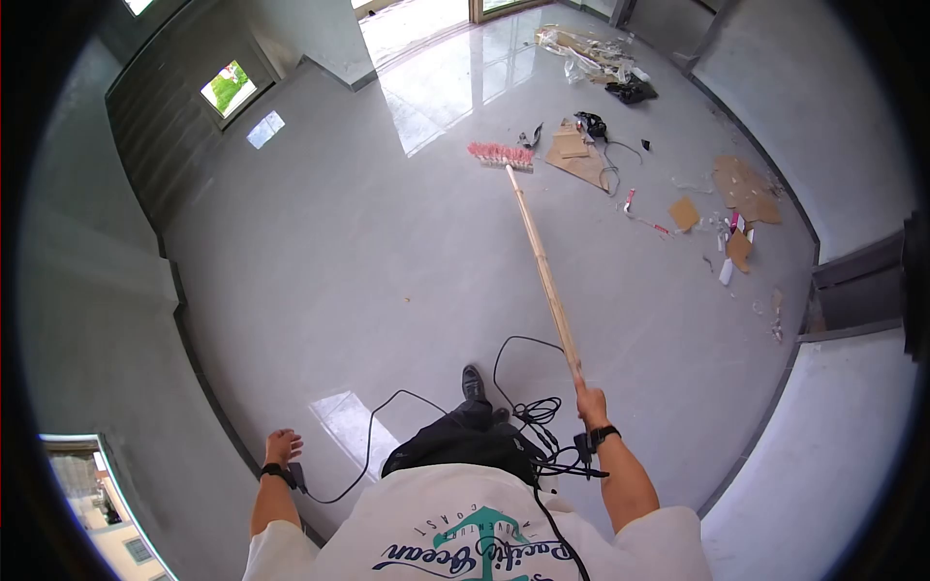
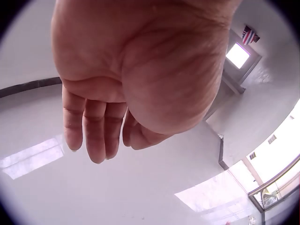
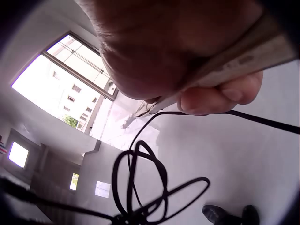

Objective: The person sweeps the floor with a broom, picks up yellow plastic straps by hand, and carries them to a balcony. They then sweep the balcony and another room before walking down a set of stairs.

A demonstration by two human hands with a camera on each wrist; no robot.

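My right hand (image 1: 592, 405) grips the upper end of a push broom's long wooden handle (image 1: 542, 266). The broom's head (image 1: 501, 157), with red and whitish bristles, rests on the grey floor well ahead of me. In the right wrist view, curled fingers (image 3: 211, 99) wrap the handle from below. My left hand (image 1: 283, 446) hangs out at my left side, holding nothing. Its fingers (image 2: 95, 131) are loose and slightly bent in the left wrist view. Just right of the broom head lie a small dark scrap (image 1: 530, 137) and a piece of cardboard (image 1: 579, 167).
Plastic sheeting (image 1: 581, 53) and a black bag (image 1: 632, 90) lie at the back right. More cardboard (image 1: 746, 189) and litter spread along the right wall. A looped black cable (image 1: 536, 412) hangs by my right wrist, near my shoe (image 1: 473, 382). Glazed doors stand at the back.
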